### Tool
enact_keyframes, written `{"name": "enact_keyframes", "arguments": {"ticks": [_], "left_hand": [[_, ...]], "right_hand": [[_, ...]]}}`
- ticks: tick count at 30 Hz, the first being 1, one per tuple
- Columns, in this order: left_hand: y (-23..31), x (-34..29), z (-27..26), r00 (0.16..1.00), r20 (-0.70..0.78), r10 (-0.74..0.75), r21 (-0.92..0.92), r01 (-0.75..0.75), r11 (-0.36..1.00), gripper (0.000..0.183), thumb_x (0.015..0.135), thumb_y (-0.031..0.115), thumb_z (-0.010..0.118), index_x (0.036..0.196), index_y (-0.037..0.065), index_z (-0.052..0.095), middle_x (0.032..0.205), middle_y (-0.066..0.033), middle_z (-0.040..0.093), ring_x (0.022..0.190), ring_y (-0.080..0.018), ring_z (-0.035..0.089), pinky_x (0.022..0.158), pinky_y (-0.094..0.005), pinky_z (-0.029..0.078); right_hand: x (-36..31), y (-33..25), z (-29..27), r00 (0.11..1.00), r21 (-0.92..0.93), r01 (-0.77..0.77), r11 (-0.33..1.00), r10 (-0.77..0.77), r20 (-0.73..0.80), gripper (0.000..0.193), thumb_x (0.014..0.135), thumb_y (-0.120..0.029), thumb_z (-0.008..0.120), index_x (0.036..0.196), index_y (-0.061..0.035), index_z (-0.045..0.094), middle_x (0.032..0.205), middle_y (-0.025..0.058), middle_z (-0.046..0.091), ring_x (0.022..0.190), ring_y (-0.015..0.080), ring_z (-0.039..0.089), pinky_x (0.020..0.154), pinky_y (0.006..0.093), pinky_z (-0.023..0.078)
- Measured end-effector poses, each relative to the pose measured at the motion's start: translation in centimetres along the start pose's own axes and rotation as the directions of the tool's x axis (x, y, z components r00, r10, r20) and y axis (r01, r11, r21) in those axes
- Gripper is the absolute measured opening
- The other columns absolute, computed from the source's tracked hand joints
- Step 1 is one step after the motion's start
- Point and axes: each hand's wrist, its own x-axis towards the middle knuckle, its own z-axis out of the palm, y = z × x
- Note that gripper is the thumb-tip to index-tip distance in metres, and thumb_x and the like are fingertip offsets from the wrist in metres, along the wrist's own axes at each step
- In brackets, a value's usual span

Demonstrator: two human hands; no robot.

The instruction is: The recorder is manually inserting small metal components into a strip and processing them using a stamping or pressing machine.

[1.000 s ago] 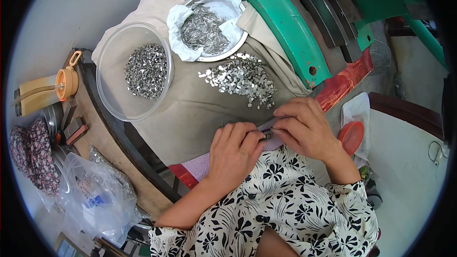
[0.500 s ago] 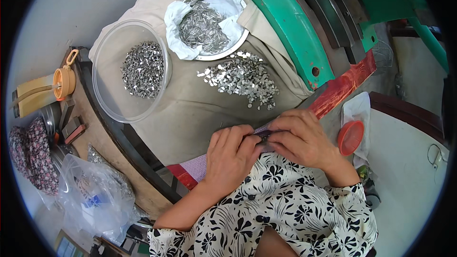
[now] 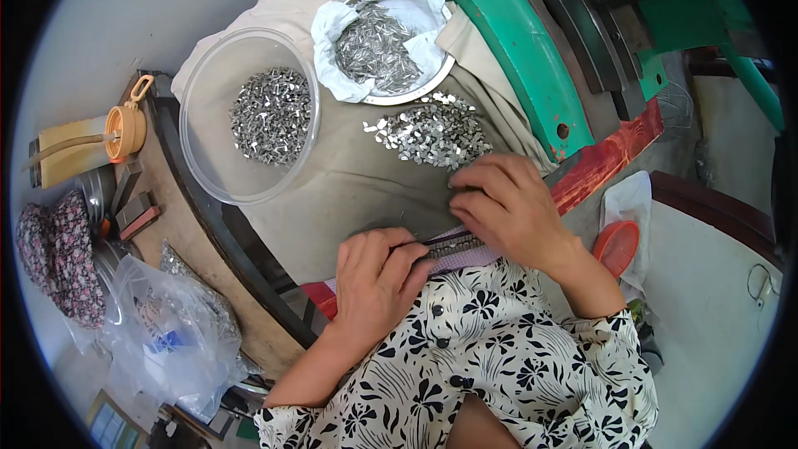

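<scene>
My left hand (image 3: 374, 274) is closed on the left end of a narrow dark strip (image 3: 455, 244) that lies along a purple woven cloth at the table's near edge. A row of small metal bits seems to sit along the strip. My right hand (image 3: 517, 214) is off the strip's left part, above its right end, with bent fingers a little apart and nothing visible in them. Its fingertips are at the near edge of a loose pile of small flat silvery metal pieces (image 3: 436, 129) on the beige cloth (image 3: 332, 199).
A clear round tub (image 3: 193, 145) of small metal parts stands left of the pile. Behind it is a metal bowl (image 3: 440, 71), lined with white cloth, holding thin metal pins. A green machine frame (image 3: 515, 58) rises at the right. A red plastic bowl (image 3: 617, 248) sits lower right.
My right hand has left the strip and moved up toward the pile, uncovering the strip's row of metal. My left hand has shifted slightly left, still holding on. The view has shifted a little.
</scene>
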Motion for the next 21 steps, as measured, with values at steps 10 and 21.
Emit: {"name": "enact_keyframes", "arguments": {"ticks": [10, 21], "left_hand": [[0.7, 1.3, 2.2, 0.998, -0.019, 0.059, -0.051, -0.060, 0.997, 0.025, 0.074, 0.011, 0.081, 0.095, 0.011, 0.067, 0.097, -0.0020, 0.061, 0.088, -0.0242, 0.058, 0.078, -0.0368, 0.039], [-0.5, 0.1, -1.2, 0.997, -0.030, -0.077, -0.056, 0.075, 0.996, 0.028, 0.073, 0.008, 0.080, 0.096, 0.009, 0.065, 0.100, -0.0071, 0.061, 0.091, -0.0284, 0.058, 0.078, -0.0392, 0.044]], "right_hand": [[-3.6, -1.7, -1.8, 0.999, -0.012, 0.052, 0.999, -0.052, 0.004, 0.023, 0.067, -0.016, 0.076, 0.089, -0.0151, 0.072, 0.107, 0.0013, 0.064, 0.104, 0.0232, 0.059, 0.086, 0.0404, 0.048], [-2.1, -1.7, -1.7, 0.999, 0.024, 0.026, 0.999, -0.027, 0.043, 0.024, 0.067, -0.014, 0.080, 0.089, -0.0166, 0.073, 0.103, 0.0003, 0.065, 0.099, 0.0241, 0.059, 0.081, 0.0386, 0.046]]}}
